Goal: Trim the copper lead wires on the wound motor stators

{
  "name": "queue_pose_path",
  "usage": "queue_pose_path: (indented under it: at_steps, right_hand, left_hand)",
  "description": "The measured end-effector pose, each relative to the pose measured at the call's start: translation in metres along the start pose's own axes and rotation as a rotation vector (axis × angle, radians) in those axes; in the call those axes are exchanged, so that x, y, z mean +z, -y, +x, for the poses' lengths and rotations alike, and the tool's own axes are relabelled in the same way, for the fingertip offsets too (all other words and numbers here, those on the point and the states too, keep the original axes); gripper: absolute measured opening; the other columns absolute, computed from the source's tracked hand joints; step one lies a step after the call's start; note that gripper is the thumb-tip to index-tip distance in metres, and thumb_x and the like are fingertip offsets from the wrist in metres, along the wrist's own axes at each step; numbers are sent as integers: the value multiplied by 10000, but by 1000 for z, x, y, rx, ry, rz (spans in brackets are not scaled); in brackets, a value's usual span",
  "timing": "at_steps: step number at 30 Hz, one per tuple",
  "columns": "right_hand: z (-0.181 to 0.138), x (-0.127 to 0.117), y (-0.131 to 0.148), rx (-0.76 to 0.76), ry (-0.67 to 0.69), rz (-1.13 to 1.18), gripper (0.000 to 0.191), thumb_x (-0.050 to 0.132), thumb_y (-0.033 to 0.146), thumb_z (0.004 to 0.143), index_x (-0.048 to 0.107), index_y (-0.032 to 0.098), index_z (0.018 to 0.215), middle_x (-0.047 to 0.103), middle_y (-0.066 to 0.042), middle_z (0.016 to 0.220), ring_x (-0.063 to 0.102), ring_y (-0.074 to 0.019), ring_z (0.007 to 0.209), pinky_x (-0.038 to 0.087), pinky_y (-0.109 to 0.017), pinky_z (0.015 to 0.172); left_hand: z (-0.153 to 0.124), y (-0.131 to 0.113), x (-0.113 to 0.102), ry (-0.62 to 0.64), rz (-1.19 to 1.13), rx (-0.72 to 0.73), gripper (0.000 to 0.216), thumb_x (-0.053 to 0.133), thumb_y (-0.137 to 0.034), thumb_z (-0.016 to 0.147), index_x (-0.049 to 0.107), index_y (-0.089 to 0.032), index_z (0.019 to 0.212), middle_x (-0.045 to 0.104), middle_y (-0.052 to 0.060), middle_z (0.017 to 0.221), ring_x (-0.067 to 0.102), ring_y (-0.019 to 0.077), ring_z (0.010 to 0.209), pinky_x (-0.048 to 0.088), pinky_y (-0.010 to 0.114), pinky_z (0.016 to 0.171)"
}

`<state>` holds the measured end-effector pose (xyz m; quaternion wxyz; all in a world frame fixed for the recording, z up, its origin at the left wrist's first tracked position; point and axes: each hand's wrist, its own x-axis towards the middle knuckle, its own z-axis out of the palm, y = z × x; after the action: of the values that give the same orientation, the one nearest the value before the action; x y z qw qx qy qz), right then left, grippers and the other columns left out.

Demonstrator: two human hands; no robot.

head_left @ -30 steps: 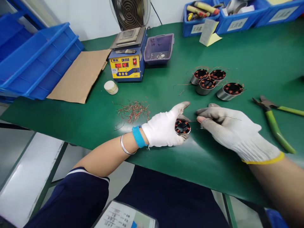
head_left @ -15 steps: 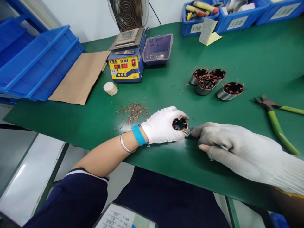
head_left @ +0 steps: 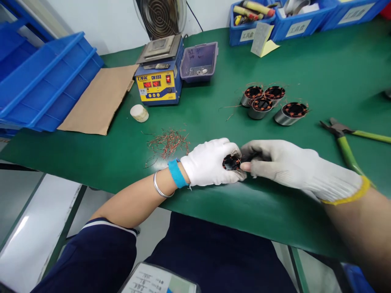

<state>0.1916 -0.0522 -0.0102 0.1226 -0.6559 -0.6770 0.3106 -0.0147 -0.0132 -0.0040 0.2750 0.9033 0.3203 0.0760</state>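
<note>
My left hand (head_left: 210,163), in a white glove, is closed around a small round motor stator (head_left: 231,162) with copper windings, held just above the green mat (head_left: 320,61). My right hand (head_left: 290,165), in a grey-white glove, reaches in from the right; its fingertips are pinched together against the stator's right edge. What they pinch is too small to make out. Several more wound stators (head_left: 265,101) stand in a group on the mat behind my hands.
Green-handled pliers (head_left: 345,140) lie at the right. A heap of cut copper wire bits (head_left: 168,142) lies left of my hands. Behind are a solder pot (head_left: 157,79), a purple tray (head_left: 200,61), a roll of tape (head_left: 139,112), cardboard (head_left: 100,97) and blue bins (head_left: 45,77).
My right hand drew away to the right, dropped lower, then came back up against the stator. My left hand turned the stator and closed its fingers over it.
</note>
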Motion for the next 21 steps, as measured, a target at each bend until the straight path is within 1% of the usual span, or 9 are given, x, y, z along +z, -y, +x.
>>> queue_pose_path:
  at_steps: [2, 3, 5, 7, 10, 13, 15, 17, 21]
  right_hand:
    - [-1, 4, 6, 21, 53, 11, 449, 555, 637, 831, 742, 232, 880, 653, -3, 623, 545, -154, 517, 399, -272, 492]
    - [-2, 4, 8, 35, 57, 12, 444, 515, 608, 856, 736, 224, 853, 624, -1, 583, 518, -149, 497, 371, -269, 476]
    - [-2, 5, 9, 53, 28, -2, 436, 482, 572, 866, 724, 216, 799, 570, 1, 520, 475, -143, 465, 329, -269, 453]
    - [-3, 5, 7, 50, -4, -17, 416, 488, 555, 851, 718, 218, 775, 564, -1, 509, 473, -145, 463, 319, -273, 448]
    - [-4, 4, 4, 23, -39, -67, 391, 480, 527, 841, 718, 230, 755, 609, -18, 552, 521, -162, 509, 345, -285, 476]
    - [-7, 4, 4, 51, -88, -172, 374, 479, 520, 821, 725, 245, 761, 670, -37, 645, 572, -192, 574, 357, -296, 499]
    - [-10, 6, 5, 75, -120, -236, 360, 483, 510, 809, 736, 255, 787, 705, -47, 719, 602, -213, 625, 346, -294, 498]
    - [-11, 8, 7, 58, -144, -281, 353, 481, 492, 810, 750, 264, 830, 724, -54, 776, 624, -230, 680, 327, -287, 493]
    - [-12, 14, 10, 27, -169, -334, 374, 450, 487, 830, 749, 276, 904, 719, -57, 808, 633, -240, 727, 299, -289, 495]
  left_hand:
    - [0, 0, 1, -11, -6, 0, 335, 689, -469, 823, 671, -206, 1030, 681, 41, 1018, 660, 206, 920, 514, 325, 797]
    - [-1, 1, 1, -14, -12, 0, 351, 686, -472, 824, 671, -206, 1052, 687, 41, 1032, 665, 211, 936, 517, 328, 806]
    - [-2, 1, 2, -12, -23, 4, 394, 693, -462, 818, 667, -218, 1126, 695, 36, 1078, 673, 218, 986, 522, 332, 838]
    - [-4, 1, 1, 1, -23, 3, 434, 696, -441, 816, 654, -241, 1198, 697, 28, 1117, 675, 221, 1027, 524, 335, 871]
    - [-7, -1, 0, 20, -18, -16, 443, 682, -442, 824, 652, -251, 1223, 697, 32, 1136, 676, 233, 1034, 530, 353, 885]
    - [-8, -3, -3, 22, -13, -33, 405, 680, -451, 828, 672, -232, 1168, 696, 44, 1130, 676, 244, 1016, 531, 367, 887]
    - [-8, -3, -3, 23, -2, -38, 384, 682, -439, 829, 674, -231, 1152, 692, 45, 1122, 674, 240, 1003, 531, 367, 886]
    - [-7, -3, -3, 34, 16, -29, 375, 681, -425, 825, 667, -237, 1149, 682, 42, 1105, 669, 233, 984, 532, 363, 874]
    - [-6, -8, 1, 43, 83, -22, 322, 642, -391, 828, 648, -233, 1108, 650, 52, 1058, 633, 233, 969, 528, 373, 870]
